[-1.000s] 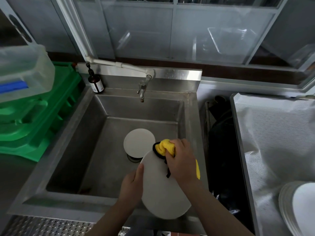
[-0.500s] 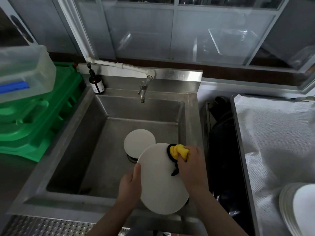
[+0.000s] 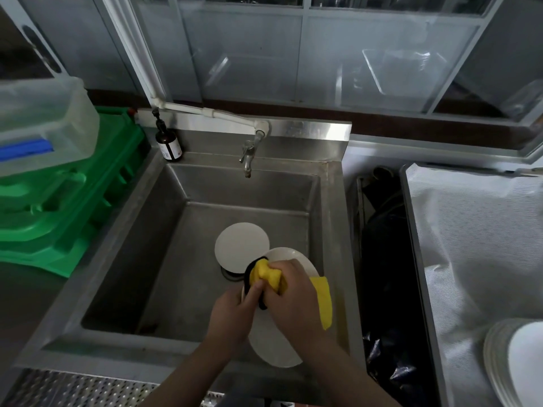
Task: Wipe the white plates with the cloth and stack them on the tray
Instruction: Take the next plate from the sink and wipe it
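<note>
- Two hands are in view. The left hand [image 3: 232, 315] grips the left edge of a white plate [image 3: 273, 345], its thumb lying over the plate's face, and holds it tilted over the front of the sink [image 3: 123, 259].
- The right hand [image 3: 293, 301] is curled round a bunched yellow cloth [image 3: 266, 274] with a dark edge and presses it against the upper part of that plate; a loose yellow end hangs out to the right of the wrist.
- One more white plate, the second plate [image 3: 241, 248], lies flat on the sink floor over the drain, just behind the held one.
- A stack of plates [image 3: 517, 365] sits at the lower right edge on the tray [image 3: 476, 245], which is lined with white sheeting; how many are in it I cannot tell.
- One tap [image 3: 248, 154] hangs over the steel sink, fed by a white pipe, and one brown pump bottle [image 3: 167, 142] stands on the back left corner.
- To the left lie stacked green plastic trays [image 3: 58, 207] with a clear tub [image 3: 41, 121] on top. Between sink and tray is a dark gap with a black bag [image 3: 388, 289].
- Glazed panels in pale frames fill the wall behind.
- Compared with half a second ago, the right hand and cloth have moved from the plate's right rim to its upper left, close to the left thumb, and the plate now shows more edge-on.
</note>
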The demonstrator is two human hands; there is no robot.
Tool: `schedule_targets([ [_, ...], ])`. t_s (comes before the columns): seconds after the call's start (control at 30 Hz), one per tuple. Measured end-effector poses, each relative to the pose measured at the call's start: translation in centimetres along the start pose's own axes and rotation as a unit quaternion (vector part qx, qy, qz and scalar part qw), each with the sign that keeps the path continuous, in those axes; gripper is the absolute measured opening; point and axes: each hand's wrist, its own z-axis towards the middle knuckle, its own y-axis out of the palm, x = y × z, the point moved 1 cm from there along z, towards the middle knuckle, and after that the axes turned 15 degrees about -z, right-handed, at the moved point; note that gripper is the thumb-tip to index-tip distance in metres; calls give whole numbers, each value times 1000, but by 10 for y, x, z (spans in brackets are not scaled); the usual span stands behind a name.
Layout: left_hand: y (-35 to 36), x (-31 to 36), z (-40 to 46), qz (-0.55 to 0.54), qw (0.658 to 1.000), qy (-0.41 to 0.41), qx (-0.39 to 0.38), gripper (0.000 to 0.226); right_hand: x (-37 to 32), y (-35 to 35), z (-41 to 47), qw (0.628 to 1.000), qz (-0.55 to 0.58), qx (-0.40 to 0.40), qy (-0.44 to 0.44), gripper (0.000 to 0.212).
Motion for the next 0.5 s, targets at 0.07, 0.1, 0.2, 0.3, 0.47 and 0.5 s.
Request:
schedule_targets([
  [0.07, -1, -2, 2, -9, 1000, -16, 16, 53, -3, 2, -3, 999, 34, -19, -16, 24],
  [0.1, -1, -3, 3, -12, 1000, -19, 22, 53, -3, 2, -4, 999, 42, -24, -22, 25],
  [0.2, -1, -4, 2, -28, 999, -23, 24, 53, -1, 0, -1, 998, 46, -31, -38, 23],
  [0.3, -1, -3, 2, -61, 997, -34, 22, 56, 3, 1, 3, 998, 35, -24, -40, 22],
  [0.47, -1, -3, 2, -50, 998, -22, 17, 57, 21, -1, 7, 1000, 11, 1, 12, 25],
  [0.5, -2, -3, 2, -67, 997, -26, 15, 58, 26, -4, 8, 1000, -2, 2, 25, 26],
])
